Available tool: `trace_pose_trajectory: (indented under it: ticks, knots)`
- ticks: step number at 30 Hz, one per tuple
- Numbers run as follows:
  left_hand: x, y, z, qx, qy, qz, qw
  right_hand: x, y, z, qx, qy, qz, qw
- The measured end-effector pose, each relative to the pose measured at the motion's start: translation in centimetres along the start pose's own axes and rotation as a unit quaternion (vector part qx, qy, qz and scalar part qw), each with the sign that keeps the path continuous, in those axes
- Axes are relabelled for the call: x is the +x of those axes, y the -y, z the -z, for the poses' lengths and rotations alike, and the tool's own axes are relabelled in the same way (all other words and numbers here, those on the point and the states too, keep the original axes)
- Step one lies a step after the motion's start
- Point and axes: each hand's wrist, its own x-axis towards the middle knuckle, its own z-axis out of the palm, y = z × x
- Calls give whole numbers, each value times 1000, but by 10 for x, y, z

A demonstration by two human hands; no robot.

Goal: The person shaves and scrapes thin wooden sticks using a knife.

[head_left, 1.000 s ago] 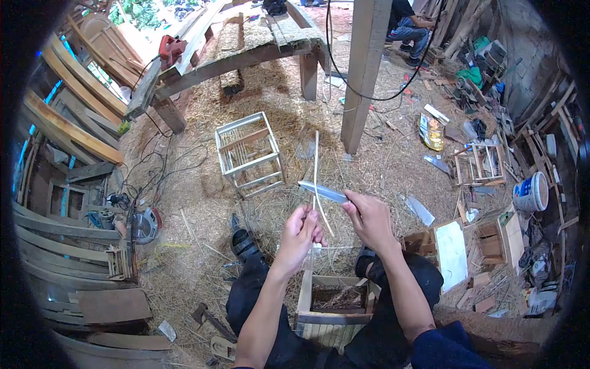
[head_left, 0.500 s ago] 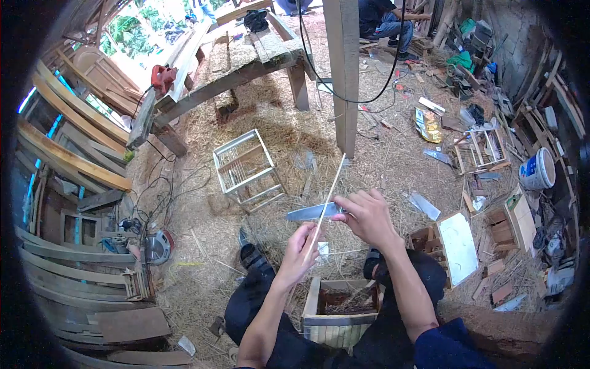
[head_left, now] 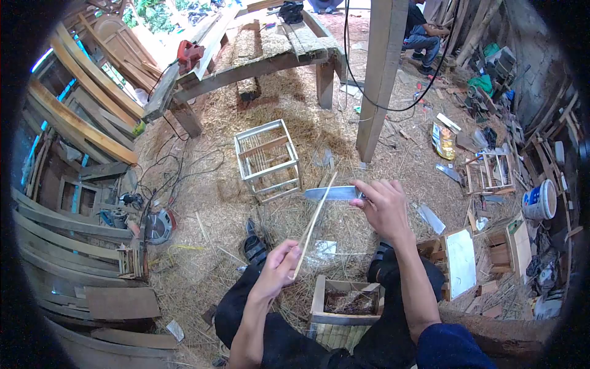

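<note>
My left hand [head_left: 279,269] pinches the lower end of a thin pale wooden strip [head_left: 314,216], which slants up and to the right. In my right hand [head_left: 383,206] is the handle of a knife [head_left: 330,194], its broad blade pointing left. The blade crosses the strip near its upper end; whether they touch I cannot tell. Between my legs stands a small wooden box [head_left: 318,297] with shavings inside. Beyond my hands a small wooden frame [head_left: 267,161] with thin bars stands on the floor.
A wooden workbench [head_left: 258,69] carries a red power tool [head_left: 190,55]. Right of it rises a post [head_left: 380,86] with a hanging black cable. A person [head_left: 423,37] sits at the back right. A circular saw [head_left: 161,226] lies left, and a white bucket [head_left: 539,200] right.
My hands have moved apart, the left down and leftward, the right slightly up and to the right. The knife now lies nearer the strip's upper end. The camera view has shifted.
</note>
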Motion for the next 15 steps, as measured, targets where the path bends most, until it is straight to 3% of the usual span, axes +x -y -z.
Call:
trace_pose_trajectory:
  ticks: [4,7,10,13,15]
  knots:
    - [-7,-10,11,-7,-17,-2,1000,21,3,-1,19,7,15,1000]
    - [-21,-11,33,-10,-13,0,1000,33,-35,-18,49,-85,-224,970]
    - [-12,-12,45,-36,-50,-19,998,40,-69,11,55,-118,-221,967]
    - [20,-4,31,-79,-49,-31,995,0,-37,-23,68,-60,-112,990]
    - [34,-7,18,-105,-26,-41,993,6,-17,-32,95,-66,-132,984]
